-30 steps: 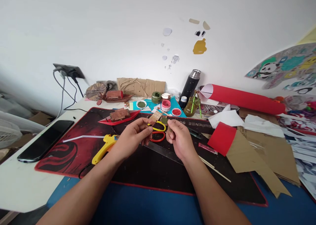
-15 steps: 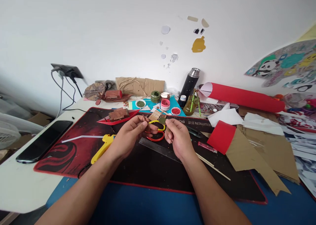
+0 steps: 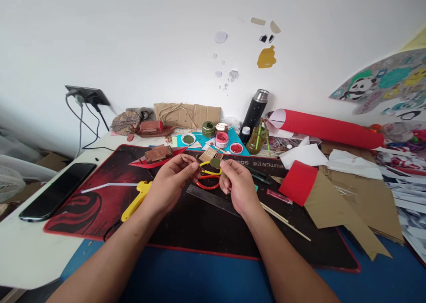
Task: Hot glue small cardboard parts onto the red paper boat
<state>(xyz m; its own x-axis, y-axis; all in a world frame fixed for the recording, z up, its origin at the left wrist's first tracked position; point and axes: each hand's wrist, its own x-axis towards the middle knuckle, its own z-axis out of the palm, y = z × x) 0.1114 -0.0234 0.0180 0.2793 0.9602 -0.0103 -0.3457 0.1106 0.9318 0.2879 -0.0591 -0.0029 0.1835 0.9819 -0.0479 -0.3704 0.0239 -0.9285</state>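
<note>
My left hand (image 3: 171,179) hovers over the black and red desk mat (image 3: 76,205), thumb and forefinger pinched on a tiny brown piece (image 3: 195,164) that they mostly hide. My right hand (image 3: 237,185) faces it and pinches a small olive-green piece (image 3: 216,163) at its fingertips. Between and under the fingertips lie scissors with yellow and red handles (image 3: 209,177). A tan cardboard tag (image 3: 207,154) shows just behind the fingers; I cannot tell whether it rests on the mat.
A yellow glue gun (image 3: 135,200), metal ruler (image 3: 213,197) and wooden sticks (image 3: 286,223) lie on the mat. A red paper boat with brown blocks (image 3: 156,155), paint jars (image 3: 222,139), black flask (image 3: 254,110), red paper rolls (image 3: 329,129), cardboard sheets (image 3: 346,214) and a phone (image 3: 56,190) surround it.
Both hands have drifted slightly left and lower, closer to the scissors. The tan cardboard tag that sat at my left fingertips now shows apart from them.
</note>
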